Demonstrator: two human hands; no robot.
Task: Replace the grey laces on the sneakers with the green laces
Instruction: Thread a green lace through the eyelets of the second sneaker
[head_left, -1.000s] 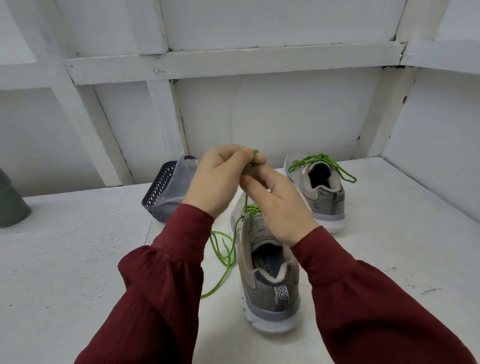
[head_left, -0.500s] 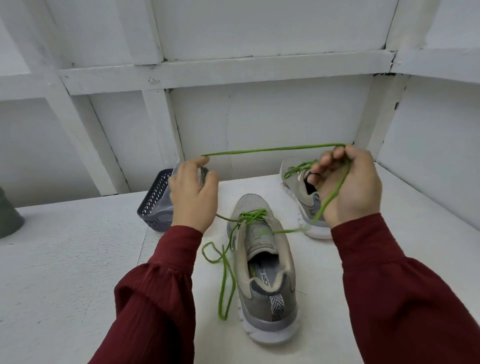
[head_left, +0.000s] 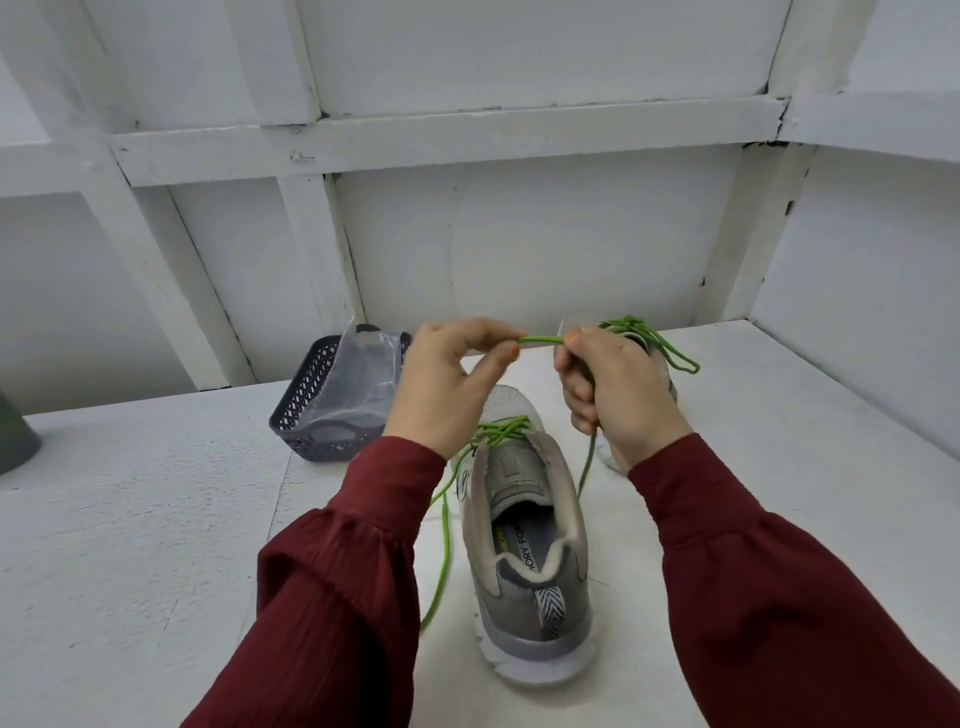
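Observation:
A grey sneaker (head_left: 524, 566) stands heel toward me on the white table (head_left: 145, 519), with a green lace (head_left: 506, 430) threaded through its front eyelets. My left hand (head_left: 447, 384) and my right hand (head_left: 613, 395) are raised above its toe, each pinching the same short stretch of green lace between them. One loose lace end trails down the shoe's left side to the table. A second grey sneaker (head_left: 660, 358) with green laces stands behind my right hand, mostly hidden.
A dark mesh basket (head_left: 317, 410) holding a clear plastic bag (head_left: 369, 374) sits at the back left of the table. A dark grey object (head_left: 13, 441) shows at the left edge. White panelled walls close in behind and to the right.
My hands were wide apart with the lace stretched taut between them; now they have come close together above the shoe's toe, with only a short piece of lace between them.

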